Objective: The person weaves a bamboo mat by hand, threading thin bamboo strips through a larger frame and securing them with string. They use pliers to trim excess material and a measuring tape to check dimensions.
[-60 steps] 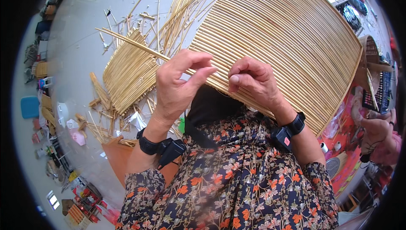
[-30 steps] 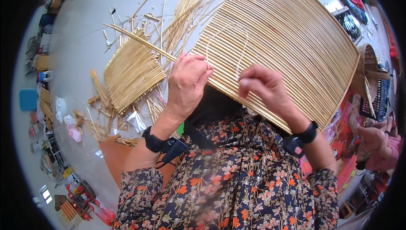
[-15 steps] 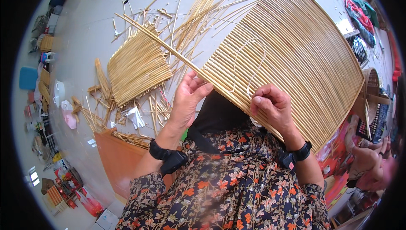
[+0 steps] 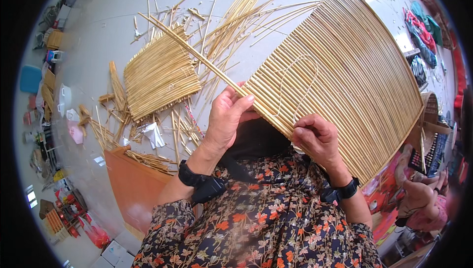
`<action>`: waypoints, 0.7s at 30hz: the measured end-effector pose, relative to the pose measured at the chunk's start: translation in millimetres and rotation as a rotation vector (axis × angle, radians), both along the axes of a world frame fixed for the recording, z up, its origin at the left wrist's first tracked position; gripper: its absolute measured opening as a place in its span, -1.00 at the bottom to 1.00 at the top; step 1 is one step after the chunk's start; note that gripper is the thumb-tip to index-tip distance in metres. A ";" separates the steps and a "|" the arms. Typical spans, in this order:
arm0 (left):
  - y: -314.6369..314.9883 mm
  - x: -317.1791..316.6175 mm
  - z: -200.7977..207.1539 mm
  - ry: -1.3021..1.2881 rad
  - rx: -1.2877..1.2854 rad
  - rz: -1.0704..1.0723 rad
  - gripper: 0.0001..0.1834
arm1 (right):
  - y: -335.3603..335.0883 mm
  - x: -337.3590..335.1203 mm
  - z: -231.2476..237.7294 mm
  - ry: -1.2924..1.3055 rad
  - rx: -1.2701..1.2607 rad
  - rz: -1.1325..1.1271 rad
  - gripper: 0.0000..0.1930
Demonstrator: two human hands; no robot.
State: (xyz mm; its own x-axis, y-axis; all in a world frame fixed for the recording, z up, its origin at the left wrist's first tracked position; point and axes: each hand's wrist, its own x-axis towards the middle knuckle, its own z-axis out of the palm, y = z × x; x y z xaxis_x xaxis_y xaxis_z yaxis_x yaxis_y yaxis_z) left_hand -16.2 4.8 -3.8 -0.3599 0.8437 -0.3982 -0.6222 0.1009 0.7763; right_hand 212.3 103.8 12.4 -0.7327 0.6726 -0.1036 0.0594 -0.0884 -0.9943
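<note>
A large mat of straw-coloured stalks [image 4: 354, 85], stitched side by side, slopes from my lap up to the right. My left hand [image 4: 230, 115] is closed on its near left edge, thumb on top. There it also grips a few long stalks [image 4: 194, 53] that stick out past the mat to the upper left. A thin white thread [image 4: 315, 73] lies in a loose loop over the mat and runs down to my right hand [image 4: 319, 137]. The fingers of that hand are pinched on the thread at the mat's near edge; whether a needle is there is hidden.
A smaller stalk mat [image 4: 160, 73] lies on the floor to the left. Loose stalks [image 4: 236, 16] are strewn beyond it. An orange-brown wooden board [image 4: 135, 184] stands at lower left. Another person's arm [image 4: 419, 196] shows at the right, near a basket [image 4: 431, 105].
My left hand and the mat's near edge have shifted slightly right. My right hand is a little lower, still pinching the thread. The view has moved a bit too.
</note>
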 end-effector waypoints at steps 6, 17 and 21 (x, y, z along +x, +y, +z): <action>2.2 2.7 8.4 -0.078 0.007 0.000 -0.66 | -1.3 -2.8 7.0 -0.041 0.038 0.024 -0.98; -5.2 -0.4 3.2 0.010 0.014 -0.041 -0.62 | 25.9 58.2 24.7 0.172 0.038 -0.341 -0.89; -11.8 -4.8 -6.5 0.014 0.008 -0.046 -0.63 | 62.1 123.1 25.9 0.244 0.024 -0.766 -0.91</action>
State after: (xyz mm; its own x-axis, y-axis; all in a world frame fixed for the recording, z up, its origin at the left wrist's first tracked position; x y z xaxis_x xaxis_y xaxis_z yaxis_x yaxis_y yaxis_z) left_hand -21.0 -7.1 -10.3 -0.3262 0.8626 -0.3866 -0.6058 0.1232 0.7860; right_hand 335.4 165.9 38.3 -0.0665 0.9976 0.0205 -0.2279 0.0048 -0.9737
